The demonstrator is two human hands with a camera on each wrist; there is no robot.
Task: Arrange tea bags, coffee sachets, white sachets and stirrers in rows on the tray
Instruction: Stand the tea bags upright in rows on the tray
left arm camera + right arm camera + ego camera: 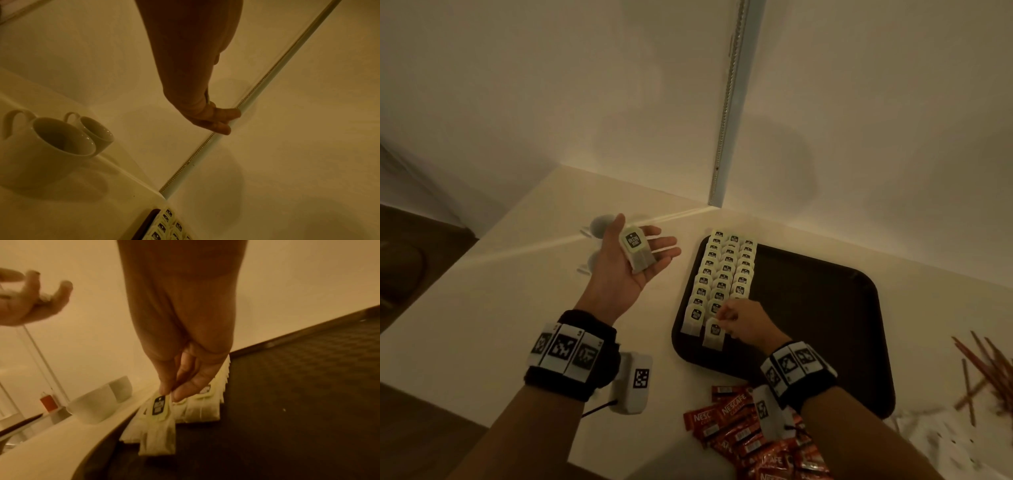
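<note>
We see the dark tray (pixel 825 308) with three overlapping tea-bag rows (pixel 726 270) along its 9 o'clock edge. The right hand (pixel 743 322) pinches a tea bag (pixel 713 334) at the middle row's 6 o'clock end. The left hand (pixel 633 263), palm up, carries spare tea bags (pixel 637 250). Coffee sachets (pixel 750 442) lie at 6 o'clock, stirrers (pixel 986 370) at 3 o'clock.

In the head view the coffee sachets (pixel 751 435) run off the bottom edge under the right wrist, the stirrers (pixel 986 370) leave the right edge, and two cups (pixel 599 228) sit mostly hidden behind the left hand (pixel 633 260).
</note>
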